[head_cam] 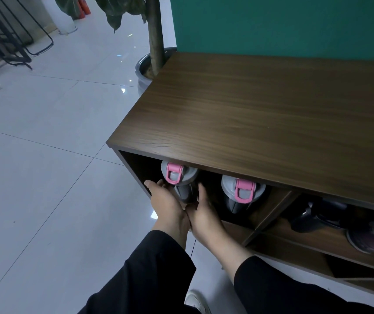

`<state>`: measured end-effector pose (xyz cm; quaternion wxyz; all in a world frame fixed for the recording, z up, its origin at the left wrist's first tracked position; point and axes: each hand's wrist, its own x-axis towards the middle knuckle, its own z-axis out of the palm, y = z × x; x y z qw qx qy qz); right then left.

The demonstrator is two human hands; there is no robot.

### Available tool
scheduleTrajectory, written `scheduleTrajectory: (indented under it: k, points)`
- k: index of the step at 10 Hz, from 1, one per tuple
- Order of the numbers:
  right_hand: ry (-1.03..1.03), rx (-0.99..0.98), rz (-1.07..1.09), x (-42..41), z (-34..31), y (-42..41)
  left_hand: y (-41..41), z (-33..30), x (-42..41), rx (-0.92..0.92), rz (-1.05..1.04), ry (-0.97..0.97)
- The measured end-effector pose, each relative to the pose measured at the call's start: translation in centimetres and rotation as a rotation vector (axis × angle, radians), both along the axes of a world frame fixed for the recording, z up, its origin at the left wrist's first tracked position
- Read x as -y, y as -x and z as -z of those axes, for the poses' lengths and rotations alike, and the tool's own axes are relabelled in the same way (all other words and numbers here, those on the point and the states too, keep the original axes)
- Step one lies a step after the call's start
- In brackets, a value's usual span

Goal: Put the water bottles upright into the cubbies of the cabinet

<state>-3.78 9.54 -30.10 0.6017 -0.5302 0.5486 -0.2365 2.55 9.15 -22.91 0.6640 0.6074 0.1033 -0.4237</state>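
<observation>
The left hand and right hand together make the grip, wrapped around a grey bottle upright in the leftmost cubby of the cabinet. A second bottle stands beside it. Dark bottles in the next cubby seem lying, so work remains.

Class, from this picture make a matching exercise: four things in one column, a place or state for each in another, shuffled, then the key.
Things
1. Left bottle
2. Second pink-latched bottle
3. Dark bottle
4. Plant pot

Places or states
A. On the floor beside the cabinet's far corner
B. Held between the left hand and right hand
C. Lying on its side in the right cubby
D. Upright, untouched, in the left cubby

Pairs: 1-B, 2-D, 3-C, 4-A
</observation>
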Motion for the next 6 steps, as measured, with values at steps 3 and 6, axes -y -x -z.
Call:
scheduleTrajectory:
  k: [3,6]
  points:
    - [-0.106,0.064,0.110,-1.0,-3.5,2.3,2.9,0.4,-2.2,-0.165,0.047,-0.200]
    - [0.000,0.095,0.106,-6.3,-6.9,7.8,6.9,-2.5,-6.3,-0.215,0.254,-0.121]
